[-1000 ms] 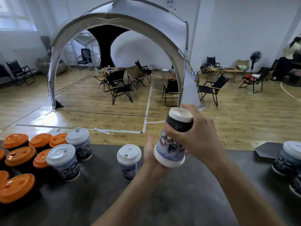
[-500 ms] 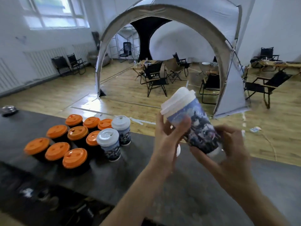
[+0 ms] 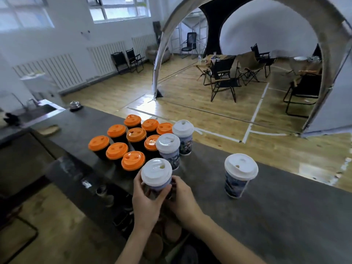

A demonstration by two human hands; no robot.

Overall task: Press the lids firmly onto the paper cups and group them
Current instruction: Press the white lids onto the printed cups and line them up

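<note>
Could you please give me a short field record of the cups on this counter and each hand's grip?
Held cup: white lid, beside the group, base hidden
Left grip: curled round held cup
Right grip: curled round held cup
Orange-lidded cups: nine, clustered
White-lidded cups in group: two
Lone cup: white lid, apart, right

One wide-angle view, worn on the person's head, looks forward and down across the dark counter (image 3: 285,216), close above the left hand (image 3: 145,204) and right hand (image 3: 183,201) (both round a cup (image 3: 156,171) at lower middle); the wooden floor (image 3: 190,100) and tent arch (image 3: 161,54) lie far beyond.
</note>
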